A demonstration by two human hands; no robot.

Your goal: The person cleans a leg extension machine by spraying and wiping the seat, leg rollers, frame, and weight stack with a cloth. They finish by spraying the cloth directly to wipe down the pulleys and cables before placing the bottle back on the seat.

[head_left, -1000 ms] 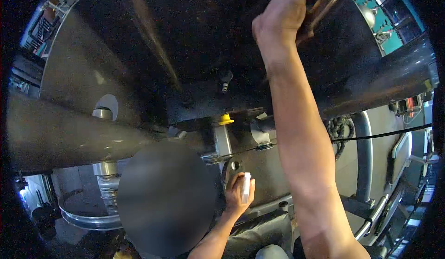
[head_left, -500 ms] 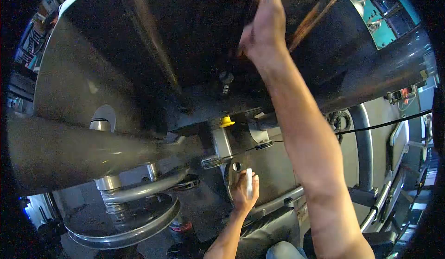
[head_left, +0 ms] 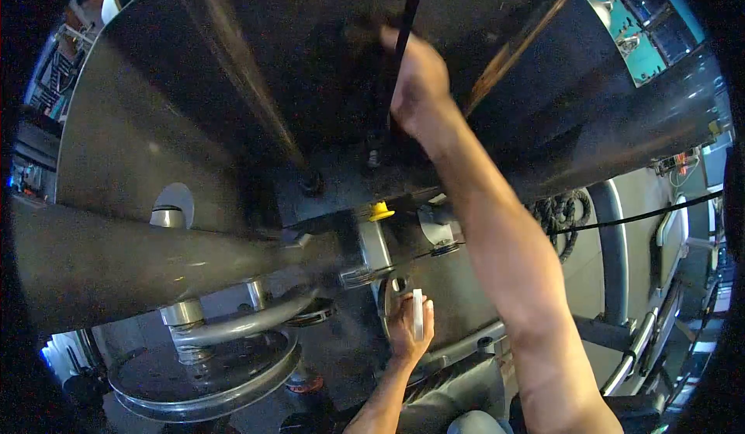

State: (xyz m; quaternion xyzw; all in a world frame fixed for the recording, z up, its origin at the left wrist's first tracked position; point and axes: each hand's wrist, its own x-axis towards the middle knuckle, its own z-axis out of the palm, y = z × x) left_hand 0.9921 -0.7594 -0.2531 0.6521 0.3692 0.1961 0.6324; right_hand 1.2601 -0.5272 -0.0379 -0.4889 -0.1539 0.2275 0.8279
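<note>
My left hand (head_left: 407,333) is low in the middle, fingers closed around a narrow white bar-shaped object (head_left: 417,314) standing upright in it. Just above that hand is a dark bracket with a round hole (head_left: 399,284). My right arm reaches up into the dark interior of a gym machine. There my right hand (head_left: 423,81) overlaps a thin black strap (head_left: 407,19) that runs down between two metal rods, the left rod (head_left: 240,77) and the right rod (head_left: 520,34). Its fingertips are blurred and dim, and I cannot tell what they grip.
A thick grey tube (head_left: 147,259) crosses on the left, above a round metal plate (head_left: 202,391). A yellow knob (head_left: 380,211) sits on the central post. A black cable (head_left: 644,218) stretches off to the right, past a coiled black rope (head_left: 570,210).
My right hand has moved left and down inside the machine, and the black strap now shows beside it. My left hand stays nearly in place with the white object.
</note>
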